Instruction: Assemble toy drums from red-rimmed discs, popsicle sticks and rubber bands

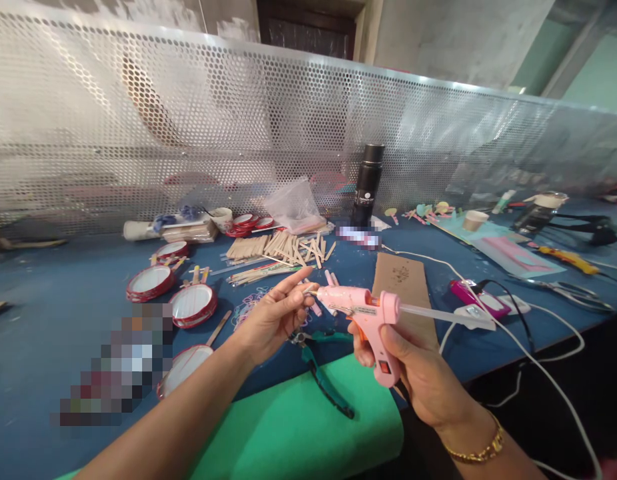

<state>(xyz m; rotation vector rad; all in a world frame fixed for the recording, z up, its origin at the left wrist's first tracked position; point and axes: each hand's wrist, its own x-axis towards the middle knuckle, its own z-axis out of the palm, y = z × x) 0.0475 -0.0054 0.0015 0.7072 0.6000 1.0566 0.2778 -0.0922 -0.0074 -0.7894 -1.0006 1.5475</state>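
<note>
My right hand [423,373] is wrapped round the grip of a pink hot glue gun [355,301], fingers by its orange trigger. A clear glue stick [438,315] juts out of the gun's back. The nozzle points left, right at the fingertips of my left hand [275,312]. Those fingers are pinched on a small pale piece too tiny to name, close to or touching the nozzle tip. Below the hands, teal-handled pliers [321,380] rest partly on a green sheet [308,433]. Behind the left hand lie small coloured rubber bands [248,303].
Wooden craft sticks [288,248] are heaped behind my hands. Round red-rimmed pieces [192,305] lie at left. A cardboard piece [403,287], a black bottle [367,187], scissors [568,292] and white cables [538,363] occupy the right. A perforated metal panel [228,127] borders the back.
</note>
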